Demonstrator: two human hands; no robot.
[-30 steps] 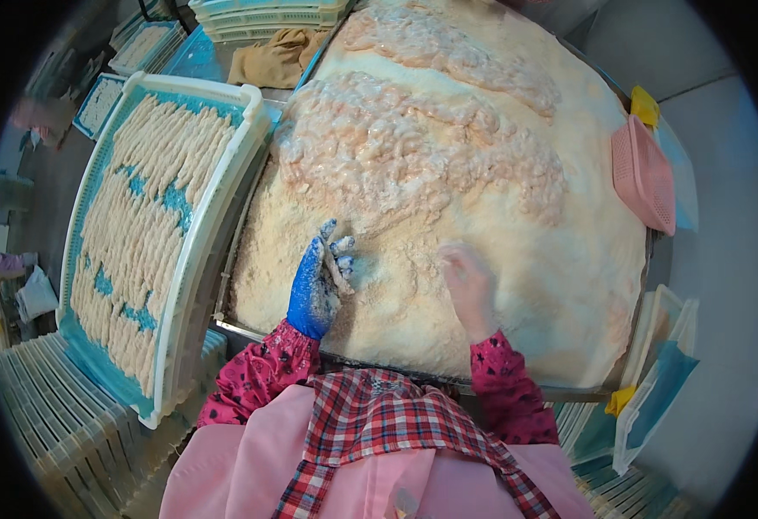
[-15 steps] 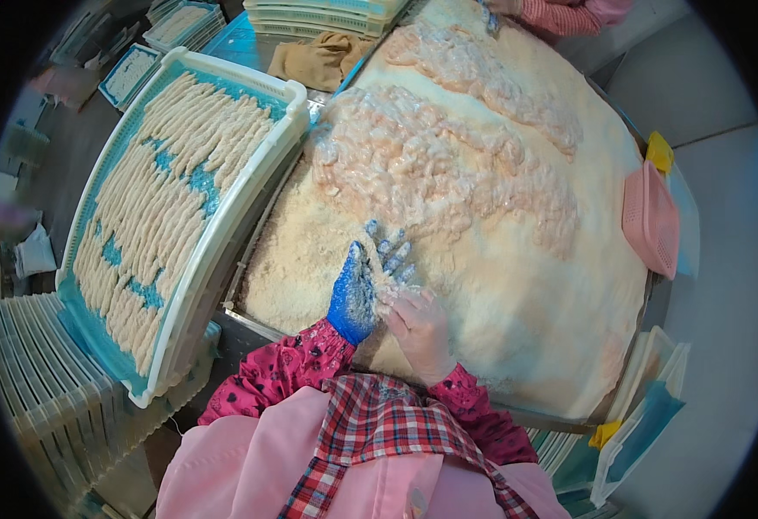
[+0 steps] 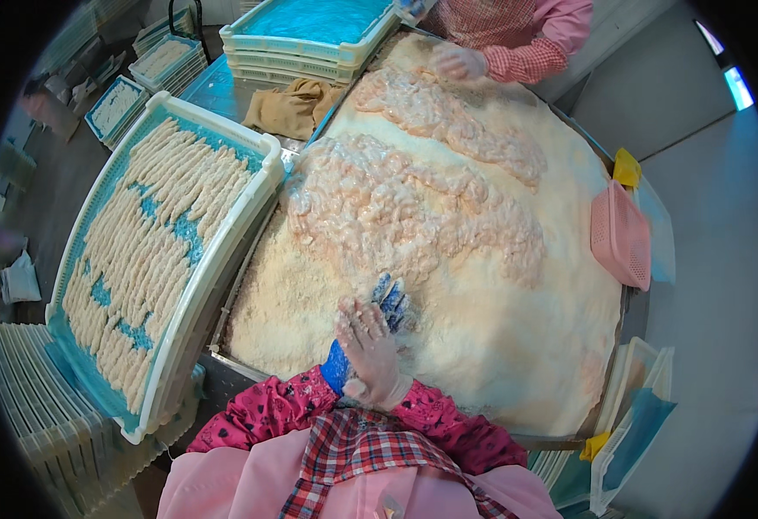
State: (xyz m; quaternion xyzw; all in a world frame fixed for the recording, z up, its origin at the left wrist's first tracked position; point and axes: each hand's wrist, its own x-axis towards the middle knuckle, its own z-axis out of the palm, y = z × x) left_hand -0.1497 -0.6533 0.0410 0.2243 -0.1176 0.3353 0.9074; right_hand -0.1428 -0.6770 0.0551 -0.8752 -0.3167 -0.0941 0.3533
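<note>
My left hand (image 3: pixel 392 304), in a blue glove dusted with crumbs, lies palm up with its fingers stretched out. My right hand (image 3: pixel 370 353), in a thin pale glove, lies flat across it and covers the palm. Its fingers are extended. Whatever lies between the two palms is hidden. Both hands are over the near edge of a wide bed of pale crumbs (image 3: pixel 474 337). Beyond them, raw pinkish meat pieces (image 3: pixel 370 195) are heaped on the crumbs. At my left, a tilted white tray (image 3: pixel 262 177) with a blue liner bears rows of coated meat strips (image 3: pixel 150 251).
Stacked trays (image 3: pixel 301 52) and a brown cloth (image 3: pixel 292 108) are at the far left. A co-worker's gloved hand (image 3: pixel 459 62) reaches over the far crumbs. A pink basket (image 3: pixel 619 233) stands on the right edge. More trays (image 3: pixel 634 441) stand near right.
My right hand has come over the left and now lies flat on it. The coated strip seen in my left hand earlier is hidden. More of the co-worker shows as the view has shifted.
</note>
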